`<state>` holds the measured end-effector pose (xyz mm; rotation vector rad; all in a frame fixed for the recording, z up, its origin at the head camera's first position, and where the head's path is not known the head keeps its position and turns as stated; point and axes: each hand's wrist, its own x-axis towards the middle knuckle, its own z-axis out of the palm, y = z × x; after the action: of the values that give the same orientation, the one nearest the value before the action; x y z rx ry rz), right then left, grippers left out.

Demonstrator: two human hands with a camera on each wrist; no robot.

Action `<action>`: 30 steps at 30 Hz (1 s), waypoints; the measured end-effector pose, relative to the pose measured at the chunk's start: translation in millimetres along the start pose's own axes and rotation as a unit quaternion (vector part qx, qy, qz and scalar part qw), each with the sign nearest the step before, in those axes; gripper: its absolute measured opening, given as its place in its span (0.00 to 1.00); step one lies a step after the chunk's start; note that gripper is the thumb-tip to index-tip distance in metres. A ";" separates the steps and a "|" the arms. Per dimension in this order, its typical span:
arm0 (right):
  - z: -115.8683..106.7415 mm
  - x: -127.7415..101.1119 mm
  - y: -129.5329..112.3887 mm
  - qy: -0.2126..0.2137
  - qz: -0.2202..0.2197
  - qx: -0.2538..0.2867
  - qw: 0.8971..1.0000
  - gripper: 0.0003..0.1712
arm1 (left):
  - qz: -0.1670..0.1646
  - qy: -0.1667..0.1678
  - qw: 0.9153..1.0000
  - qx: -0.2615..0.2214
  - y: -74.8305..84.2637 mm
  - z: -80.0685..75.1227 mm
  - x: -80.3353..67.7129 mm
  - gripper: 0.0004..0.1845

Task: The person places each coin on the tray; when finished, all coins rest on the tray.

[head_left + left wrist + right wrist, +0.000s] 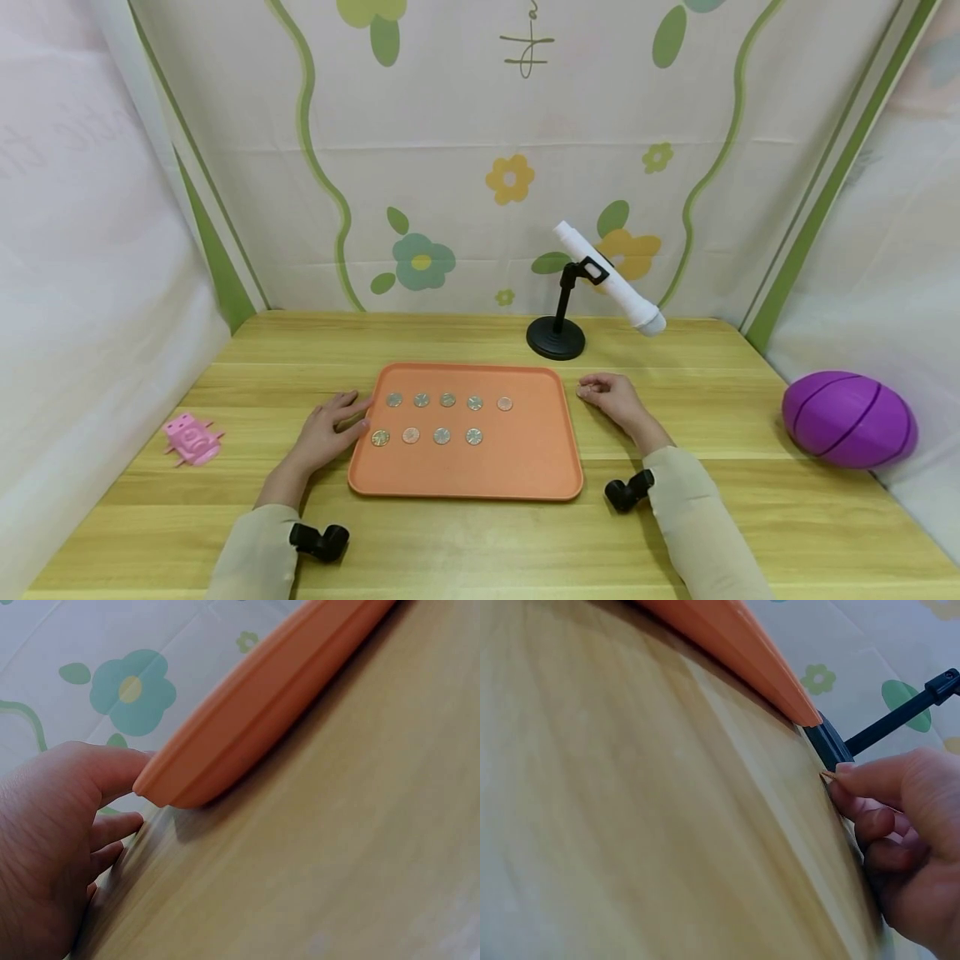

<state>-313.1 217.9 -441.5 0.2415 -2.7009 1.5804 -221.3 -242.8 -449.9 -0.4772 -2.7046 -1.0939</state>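
An orange tray (525, 467) lies on the table with several coins in two rows, five in the back row and fewer in front. One copper-toned coin (505, 403) ends the back row; a silvery coin (473, 436) ends the front one. My left hand (328, 432) rests at the tray's left edge, its fingers fairly straight and touching the rim, as the left wrist view shows too. Just right of the tray, my right hand (617, 402) pinches a coin (828, 775) between thumb and forefinger, low over the table.
Behind the tray, a white microphone (615, 283) leans in a black stand (556, 337). A purple ball (849, 419) sits at the right edge of the table, and a pink toy (192, 439) lies at the left. Printed cloth hangs around the table.
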 end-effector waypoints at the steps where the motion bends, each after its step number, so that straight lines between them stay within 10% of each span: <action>1: -0.4 -0.5 -0.8 -0.005 0.008 0.012 1.000 0.18 | 0.002 0.000 1.000 0.001 -0.4 0.3 0.1 0.22; 13: 12.6 -11.0 -37.0 -0.083 0.018 0.133 0.988 0.25 | 0.004 0.008 1.000 0.002 -1.2 1.1 -1.8 0.23; 30: 64.4 -32.4 -72.1 -0.141 0.005 0.134 0.981 0.18 | -0.003 0.000 1.000 -0.003 0.5 -0.6 0.2 0.23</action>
<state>-266.6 131.6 -413.4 0.4905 -2.6712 2.0580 -221.3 -242.8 -449.0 -0.4716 -2.7050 -1.1031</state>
